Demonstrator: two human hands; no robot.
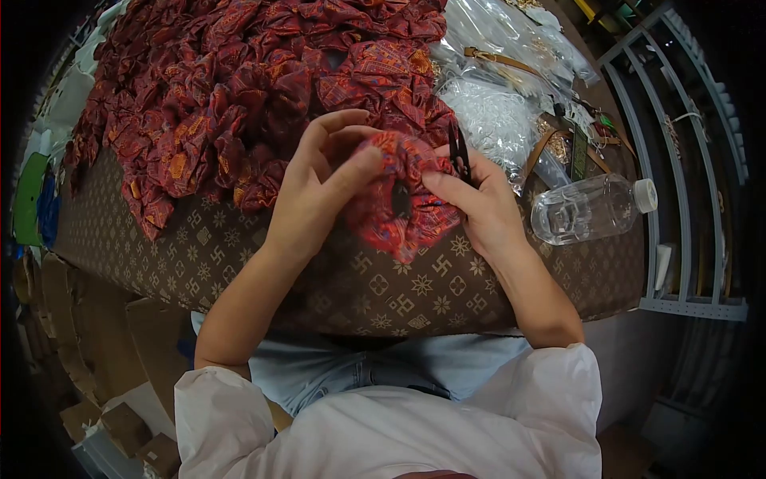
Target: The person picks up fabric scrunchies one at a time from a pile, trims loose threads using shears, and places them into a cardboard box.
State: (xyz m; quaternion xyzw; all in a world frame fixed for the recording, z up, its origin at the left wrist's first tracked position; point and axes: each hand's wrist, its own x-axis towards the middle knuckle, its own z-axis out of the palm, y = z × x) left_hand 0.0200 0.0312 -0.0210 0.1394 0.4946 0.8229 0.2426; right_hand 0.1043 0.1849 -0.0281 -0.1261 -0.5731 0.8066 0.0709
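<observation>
A red patterned scrunchie [415, 225] is held up in front of me, its ring open around a dark hole. My right hand [483, 199] pinches its right side, thumb on the fabric. Black thread snips [458, 152] also sit in that hand, blades pointing up and away. My left hand [315, 184] is at the scrunchie's upper left, thumb over the cloth and slightly blurred, the index finger curved above; some of its fingertips are hidden. Beyond both hands lies a large heap of red patterned scrunchies [191, 104].
The heap rests on a brown patterned table cover [319, 295]. To the right, a clear plastic bottle [582, 209] lies on its side near clear plastic bags [491, 112] and brown straps [507, 60]. A grey metal rack [678, 239] stands at the right edge; cardboard [104, 335] is at lower left.
</observation>
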